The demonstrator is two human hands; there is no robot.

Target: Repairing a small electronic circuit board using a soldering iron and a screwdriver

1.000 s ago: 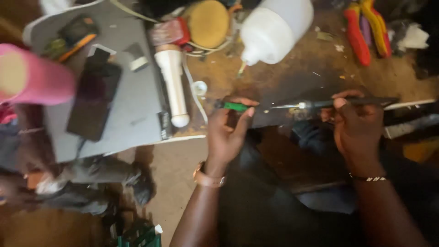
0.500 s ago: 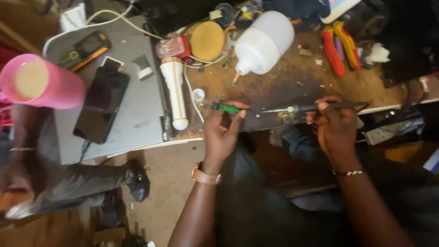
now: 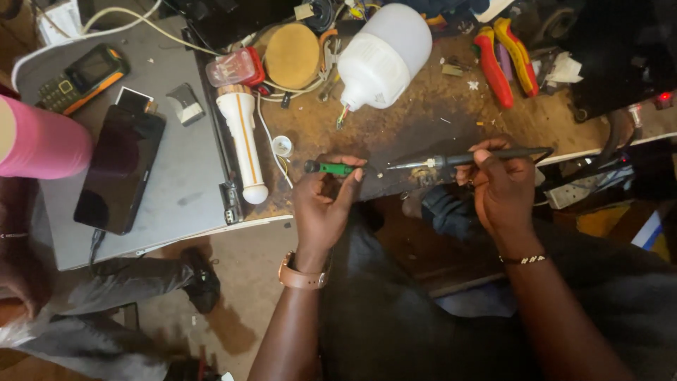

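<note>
While the left hand (image 3: 321, 204) pinches a small green part (image 3: 335, 168) in closed fingers at the counter's (image 3: 423, 127) front edge, the right hand (image 3: 502, 187) grips a soldering iron (image 3: 465, 159), tip just beside the part. Open floor (image 3: 240, 296) lies below the edge. On the stained brown counter are one white bulb (image 3: 384, 56), one torch (image 3: 243, 141) and two pliers (image 3: 504, 60). Two phones (image 3: 120, 169) rest on a grey laptop (image 3: 190, 204).

White bulb (image 3: 384, 53), torch (image 3: 243, 141), black phone (image 3: 120, 169).
</note>
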